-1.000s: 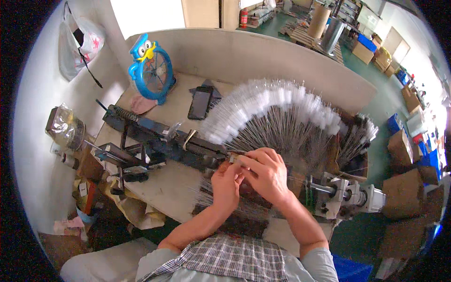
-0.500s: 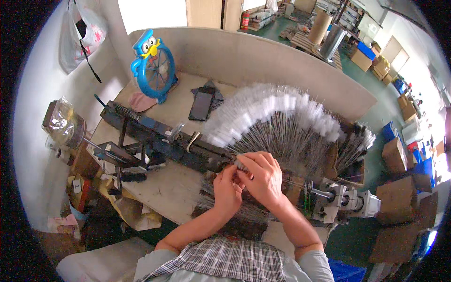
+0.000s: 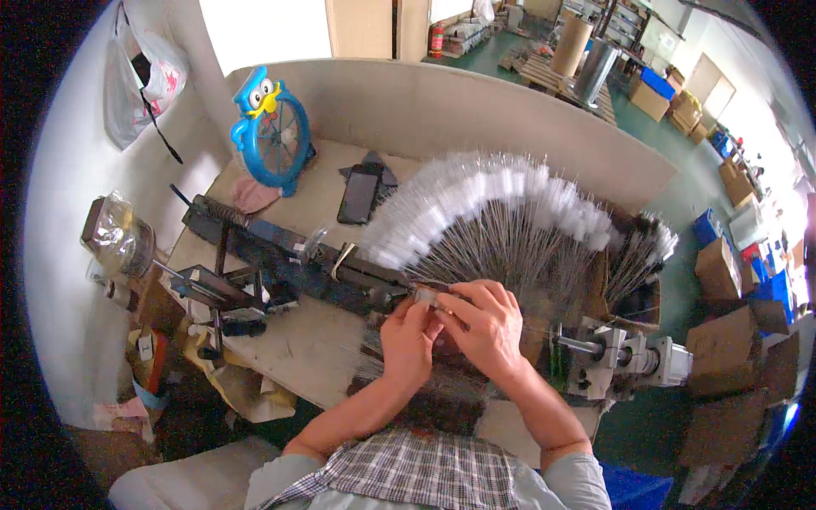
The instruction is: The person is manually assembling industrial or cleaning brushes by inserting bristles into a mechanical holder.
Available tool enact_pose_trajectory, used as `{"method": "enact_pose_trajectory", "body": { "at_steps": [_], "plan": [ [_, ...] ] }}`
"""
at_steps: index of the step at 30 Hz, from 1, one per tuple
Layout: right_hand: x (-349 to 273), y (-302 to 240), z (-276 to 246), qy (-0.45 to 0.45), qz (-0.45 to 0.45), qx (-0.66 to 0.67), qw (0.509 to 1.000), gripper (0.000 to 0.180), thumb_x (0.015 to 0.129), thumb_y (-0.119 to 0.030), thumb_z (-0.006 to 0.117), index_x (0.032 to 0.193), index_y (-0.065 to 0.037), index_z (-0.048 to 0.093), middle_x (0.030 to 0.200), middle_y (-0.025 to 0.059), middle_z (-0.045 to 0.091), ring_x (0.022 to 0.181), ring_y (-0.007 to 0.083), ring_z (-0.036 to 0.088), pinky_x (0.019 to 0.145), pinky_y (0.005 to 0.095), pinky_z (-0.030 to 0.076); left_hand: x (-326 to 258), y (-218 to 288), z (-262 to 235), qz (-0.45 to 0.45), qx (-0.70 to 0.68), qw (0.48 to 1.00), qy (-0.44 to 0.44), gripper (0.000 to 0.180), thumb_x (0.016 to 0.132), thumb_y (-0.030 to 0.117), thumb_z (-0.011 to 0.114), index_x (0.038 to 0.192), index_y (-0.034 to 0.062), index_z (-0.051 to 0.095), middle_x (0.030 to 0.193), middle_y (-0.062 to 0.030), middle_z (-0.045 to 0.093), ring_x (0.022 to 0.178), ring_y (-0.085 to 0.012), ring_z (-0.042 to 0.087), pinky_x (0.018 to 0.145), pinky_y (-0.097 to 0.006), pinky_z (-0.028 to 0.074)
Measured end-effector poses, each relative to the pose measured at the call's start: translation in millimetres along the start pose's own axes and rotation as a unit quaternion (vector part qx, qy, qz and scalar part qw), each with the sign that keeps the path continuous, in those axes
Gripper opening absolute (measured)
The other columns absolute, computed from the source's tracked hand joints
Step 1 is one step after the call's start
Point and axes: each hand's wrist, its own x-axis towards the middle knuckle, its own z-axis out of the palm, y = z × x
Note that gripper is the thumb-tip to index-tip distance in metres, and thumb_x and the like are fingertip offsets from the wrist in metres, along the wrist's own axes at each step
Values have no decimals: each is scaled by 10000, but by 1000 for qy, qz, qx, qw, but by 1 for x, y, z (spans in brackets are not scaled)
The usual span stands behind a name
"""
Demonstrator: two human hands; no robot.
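Observation:
My left hand point(image 3: 408, 344) and my right hand point(image 3: 490, 330) meet at the near end of a long dark metal rail device point(image 3: 285, 255). Pinched between the fingertips of both is a small whitish bristle tuft point(image 3: 423, 295); its lower part is hidden by the fingers. Just beyond them spreads a large fan of white-tipped wire brushes point(image 3: 476, 200), their thin metal stems pointing back toward my hands. Under my wrists lies a dark heap of thin wires point(image 3: 438, 399), partly covered by my forearms.
To the right stands a motor with a metal shaft point(image 3: 620, 361). A box of darker brushes point(image 3: 637, 272) is behind it. A phone point(image 3: 359, 194) and a blue cartoon-duck fan point(image 3: 274, 136) stand toward the back, before a curved partition point(image 3: 476, 93). A stand with a crossbar point(image 3: 217, 289) is at left.
Both hands keep their pinch at the rail's end, and the right has shifted slightly right. More of the whitish tuft shows between the fingers. The whole view has shifted a little.

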Motion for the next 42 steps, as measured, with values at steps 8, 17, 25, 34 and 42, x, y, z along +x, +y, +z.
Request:
{"method": "enact_pose_trajectory", "body": {
  "at_steps": [8, 17, 25, 34, 42],
  "plan": [
    [2, 0, 3, -12, -16, 21, 1000, 313, 648, -162, 705, 959, -148, 676, 953, -2, 626, 907, 216, 575, 774, 358, 446, -3, 7, 5, -60, -99, 993, 27, 126, 872, 47, 525, 979, -8, 560, 951, -67, 591, 827, -149, 588, 769, -284, 492],
    [1, 3, 6, -15, -8, 37, 999, 266, 665, -171, 688, 931, -158, 666, 946, -6, 622, 885, 209, 578, 783, 363, 434, -1, 6, 9, -64, -98, 993, 29, 144, 866, 81, 506, 983, 12, 553, 958, -73, 601, 862, -164, 600, 750, -272, 501],
    [0, 2, 5, -6, 6, 34, 999, 283, 686, -191, 692, 963, -145, 662, 954, -7, 636, 891, 200, 583, 778, 359, 434, 0, 9, 9, -80, -153, 984, 39, 114, 870, 92, 521, 936, 13, 570, 923, -77, 610, 835, -166, 605, 751, -279, 501],
    [0, 4, -11, -20, 35, 14, 999, 317, 656, -212, 740, 942, -92, 675, 916, 31, 642, 868, 222, 586, 778, 350, 440, 2, 5, 9, -72, -96, 992, 34, 123, 835, 42, 544, 947, -10, 552, 911, -91, 611, 826, -161, 601, 752, -287, 494],
    [-11, 8, -13, -40, 34, -6, 999, 109, 684, -149, 688, 783, -105, 673, 762, 18, 618, 816, 224, 568, 741, 354, 431, -1, 4, 0, 21, -23, 998, -46, 263, 890, 209, 536, 1040, -6, 512, 1009, -138, 584, 944, -253, 583, 843, -368, 499]
  ]
}}
